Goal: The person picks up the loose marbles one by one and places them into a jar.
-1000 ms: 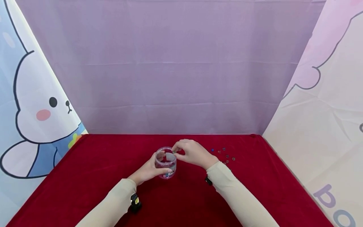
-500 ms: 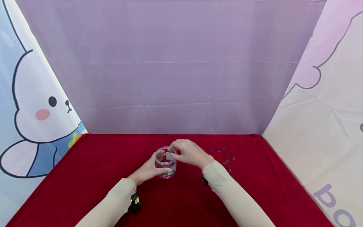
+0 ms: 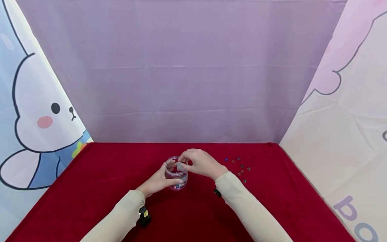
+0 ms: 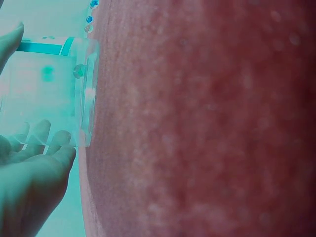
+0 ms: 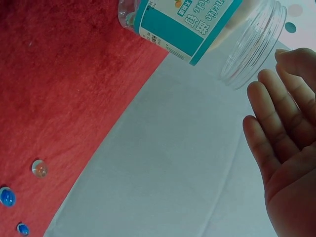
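My left hand [image 3: 158,181] grips a clear plastic jar [image 3: 170,174], its mouth facing up. The jar carries a white and teal label [image 5: 170,24]. Near the jar's base, a clear marble [image 4: 79,71] shows through the wall. A blurred green spot [image 4: 48,73] also appears behind the wall. My right hand [image 3: 201,163] hovers at the jar's mouth with its fingertips at the rim. In the right wrist view its fingers look relaxed, and no marble shows between them. The thumb partly overlaps the fingers there. Whether the jar touches the cloth cannot be told.
Several loose marbles [image 3: 242,166] lie scattered on the red cloth [image 3: 272,201] to the right of my right hand, including a blue marble [image 3: 226,159]. A purple curtain [image 3: 187,74] hangs behind the table. Printed sheets stand along both sides.
My right hand has moved slightly left, over the jar's mouth. The small marble seen between its fingertips earlier no longer shows there. The left hand and jar have stayed put.
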The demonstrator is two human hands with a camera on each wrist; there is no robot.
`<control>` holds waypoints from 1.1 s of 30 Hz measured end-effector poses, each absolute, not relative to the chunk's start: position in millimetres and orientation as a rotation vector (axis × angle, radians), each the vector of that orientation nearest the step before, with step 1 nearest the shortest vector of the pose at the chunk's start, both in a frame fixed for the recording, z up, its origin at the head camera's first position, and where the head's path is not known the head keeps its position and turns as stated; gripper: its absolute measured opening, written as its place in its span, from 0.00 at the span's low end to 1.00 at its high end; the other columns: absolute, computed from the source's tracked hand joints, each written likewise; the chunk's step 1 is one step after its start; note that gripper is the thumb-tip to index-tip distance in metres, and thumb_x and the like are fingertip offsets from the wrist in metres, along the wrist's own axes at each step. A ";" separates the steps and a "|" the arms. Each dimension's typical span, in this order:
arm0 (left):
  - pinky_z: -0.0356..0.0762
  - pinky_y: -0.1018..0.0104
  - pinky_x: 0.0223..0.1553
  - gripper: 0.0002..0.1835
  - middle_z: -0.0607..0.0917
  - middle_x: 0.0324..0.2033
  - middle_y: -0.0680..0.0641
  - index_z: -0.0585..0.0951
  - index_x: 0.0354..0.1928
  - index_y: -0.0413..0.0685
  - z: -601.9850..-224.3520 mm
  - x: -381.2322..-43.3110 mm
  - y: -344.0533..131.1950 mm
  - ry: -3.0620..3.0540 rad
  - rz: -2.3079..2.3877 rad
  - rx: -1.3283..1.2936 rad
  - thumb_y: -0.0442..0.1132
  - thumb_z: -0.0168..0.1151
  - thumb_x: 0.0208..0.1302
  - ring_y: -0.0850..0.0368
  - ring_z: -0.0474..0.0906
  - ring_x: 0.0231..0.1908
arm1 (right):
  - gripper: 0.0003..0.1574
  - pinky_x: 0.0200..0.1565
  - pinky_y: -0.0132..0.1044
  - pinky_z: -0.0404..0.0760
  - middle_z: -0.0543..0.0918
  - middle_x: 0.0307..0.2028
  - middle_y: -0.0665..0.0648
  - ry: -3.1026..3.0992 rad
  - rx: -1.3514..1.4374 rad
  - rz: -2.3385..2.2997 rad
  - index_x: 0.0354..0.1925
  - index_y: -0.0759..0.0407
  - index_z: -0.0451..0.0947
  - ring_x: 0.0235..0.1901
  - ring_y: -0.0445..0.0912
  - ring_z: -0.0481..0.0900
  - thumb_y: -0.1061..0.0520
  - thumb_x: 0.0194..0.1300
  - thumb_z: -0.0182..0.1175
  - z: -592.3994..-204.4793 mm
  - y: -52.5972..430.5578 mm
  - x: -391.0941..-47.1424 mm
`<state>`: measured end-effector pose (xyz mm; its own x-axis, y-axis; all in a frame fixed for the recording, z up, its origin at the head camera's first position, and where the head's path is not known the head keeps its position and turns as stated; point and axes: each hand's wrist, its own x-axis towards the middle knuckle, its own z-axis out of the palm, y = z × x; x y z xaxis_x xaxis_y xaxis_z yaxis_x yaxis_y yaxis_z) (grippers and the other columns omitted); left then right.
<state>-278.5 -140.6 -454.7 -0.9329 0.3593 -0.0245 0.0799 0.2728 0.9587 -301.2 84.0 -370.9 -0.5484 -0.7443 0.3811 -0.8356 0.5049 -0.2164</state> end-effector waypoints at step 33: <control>0.68 0.42 0.63 0.52 0.64 0.71 0.49 0.55 0.75 0.57 -457.7 -280.6 -142.0 2.354 1.685 0.405 0.53 0.77 0.55 0.46 0.60 0.68 | 0.12 0.45 0.33 0.82 0.83 0.41 0.45 -2.709 1.122 0.519 0.47 0.52 0.84 0.42 0.43 0.82 0.53 0.65 0.69 -380.1 148.5 -300.5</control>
